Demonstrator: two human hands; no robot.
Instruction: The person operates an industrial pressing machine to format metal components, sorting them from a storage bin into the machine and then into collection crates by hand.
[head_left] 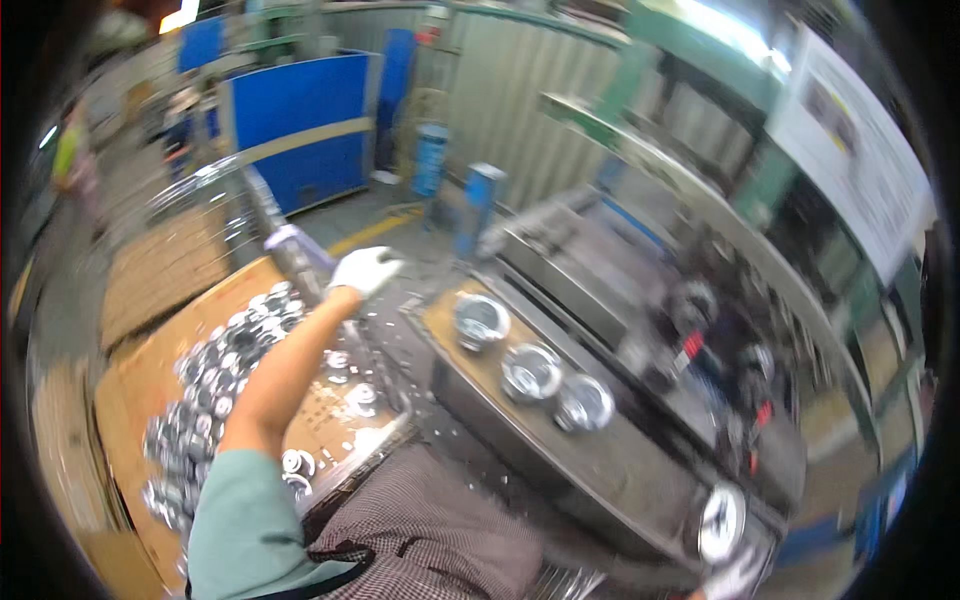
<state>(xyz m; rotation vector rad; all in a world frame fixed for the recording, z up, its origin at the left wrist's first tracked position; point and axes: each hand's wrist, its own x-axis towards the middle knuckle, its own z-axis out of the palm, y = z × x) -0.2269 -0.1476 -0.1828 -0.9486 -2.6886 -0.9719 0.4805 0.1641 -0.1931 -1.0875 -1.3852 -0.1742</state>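
My left hand (365,270), in a white glove, is raised over the gap between the wire-sided bin and the metal bench. Its thumb stands apart from the bent fingers, and nothing shows in it. Close by on the bin's rim is a purple strip (300,245). My right hand (735,577), also in a white glove, is blurred at the lower right, right against a round silvery metal part (720,524); its fingers are smeared, so a grip cannot be made out. Three similar cup-shaped metal parts, one being the farthest part (481,321), sit in a row along the bench (620,470).
Left, a cardboard-lined bin (140,400) holds a heap of small shiny metal parts (215,385). A machine with red-marked clamps (690,347) stands behind the bench, under a slanting beam (700,190). Blue posts (478,205) and a blue panel (300,125) stand farther back. A person (75,165) is far left.
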